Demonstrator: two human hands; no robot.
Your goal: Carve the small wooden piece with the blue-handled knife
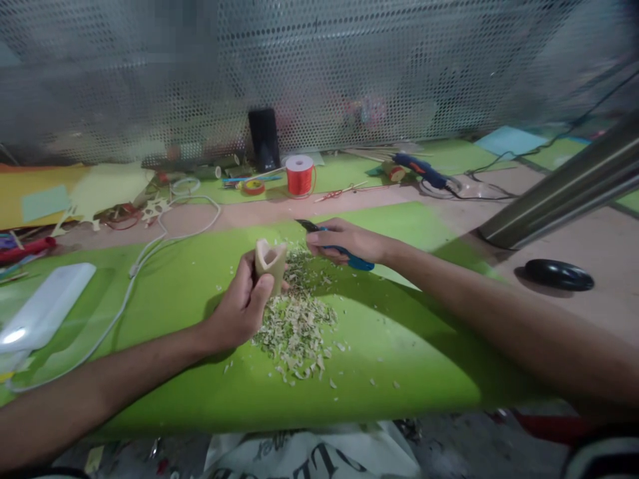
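Observation:
My left hand (242, 306) is closed round a short hollow piece of pale bamboo (271, 261), held upright with its open end facing me. My right hand (344, 241) grips a blue-handled knife (349, 256) just to the right of the bamboo, its dark blade (307, 226) pointing left and not touching the bamboo. Below both hands a heap of pale shavings (294, 326) lies on the green mat (399, 346).
A red thread spool (299, 175), a dark phone (264, 140) and a blue glue gun (422, 171) stand along the perforated metal screen. A white device (44, 306) with a white cable (150, 256) lies left; a black mouse (559, 274) and a metal post (564, 193) are right.

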